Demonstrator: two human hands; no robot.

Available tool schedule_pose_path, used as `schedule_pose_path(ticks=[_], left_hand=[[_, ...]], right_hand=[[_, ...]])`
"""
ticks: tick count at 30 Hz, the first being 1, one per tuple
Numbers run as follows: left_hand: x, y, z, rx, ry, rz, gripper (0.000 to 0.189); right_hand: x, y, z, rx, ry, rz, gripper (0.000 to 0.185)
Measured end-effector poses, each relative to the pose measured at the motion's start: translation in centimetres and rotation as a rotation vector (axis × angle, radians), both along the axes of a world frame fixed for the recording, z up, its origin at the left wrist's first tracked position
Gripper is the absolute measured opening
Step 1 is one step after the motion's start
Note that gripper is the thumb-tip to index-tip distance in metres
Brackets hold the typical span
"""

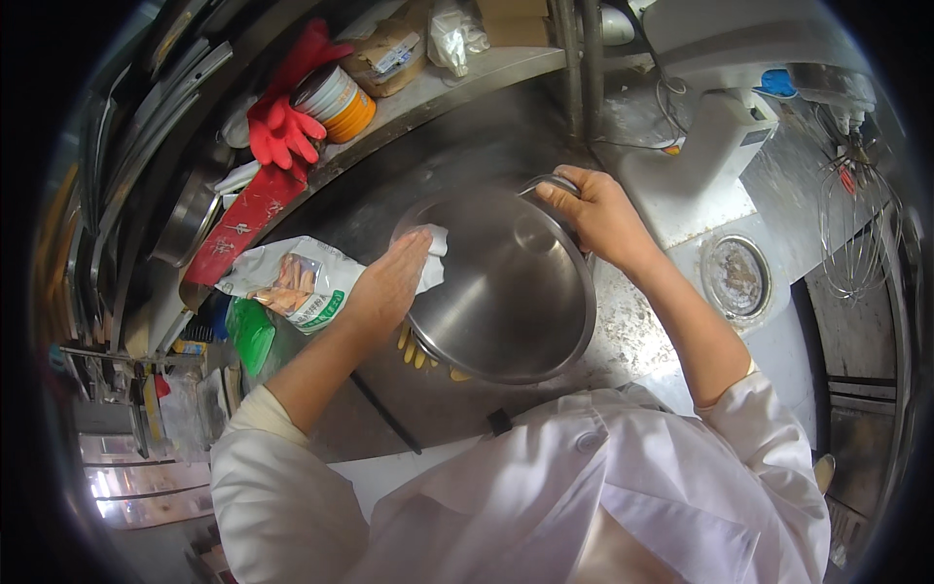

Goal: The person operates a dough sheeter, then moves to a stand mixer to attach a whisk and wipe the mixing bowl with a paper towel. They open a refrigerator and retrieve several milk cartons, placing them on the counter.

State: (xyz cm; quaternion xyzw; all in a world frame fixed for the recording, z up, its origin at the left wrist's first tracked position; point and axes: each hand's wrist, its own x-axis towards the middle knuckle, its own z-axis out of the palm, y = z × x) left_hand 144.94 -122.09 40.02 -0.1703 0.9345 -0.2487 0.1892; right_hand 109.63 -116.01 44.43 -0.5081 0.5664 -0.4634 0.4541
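A stainless steel bowl point(503, 299), probably a mixer bowl, is tilted so that its shiny inside faces me. My right hand point(602, 215) grips the metal handle point(546, 182) at its upper right side. At the left rim, my left hand point(390, 281) presses a crumpled white wipe or paper point(435, 263), its fingers partly hidden by the wipe. A printed white food bag point(292, 281) lies just left of that hand. Yellow fingers of a rubber glove point(417, 350) poke out from under the bowl.
Red rubber gloves point(284, 131), an orange-and-white can point(336, 102) and a cardboard box point(390, 55) crowd the shelf behind. A stand mixer base point(700, 168) occupies the right side, near a wire whisk point(854, 212). Something green point(252, 332) lies below the food bag.
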Motion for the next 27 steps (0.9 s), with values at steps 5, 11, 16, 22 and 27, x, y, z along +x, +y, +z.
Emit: schedule_pose_path(ticks=[5,11,16,22,27], left_hand=[[-4.6,7.3,-3.7,0.718,0.113,0.361,0.105],[-15.6,13.8,-6.0,1.422,0.742,0.650,0.088],[-11.0,12.5,-5.1,0.763,0.529,0.429,0.048],[-11.9,11.1,-3.4,0.392,0.504,0.217,0.016],[-13.1,7.5,0.2,0.394,0.402,0.112,0.008]], right_hand=[[-0.1,-0.2,-1.4,-0.025,-0.053,-0.081,0.024],[-0.7,-0.1,-2.4,-0.099,-0.037,-0.158,0.024],[-2.6,1.1,-3.6,-0.082,-0.107,-0.268,0.024],[-6.9,3.1,-7.9,0.000,-0.217,-0.513,0.033],[-8.4,7.9,-11.4,0.037,-0.257,-0.598,0.036]])
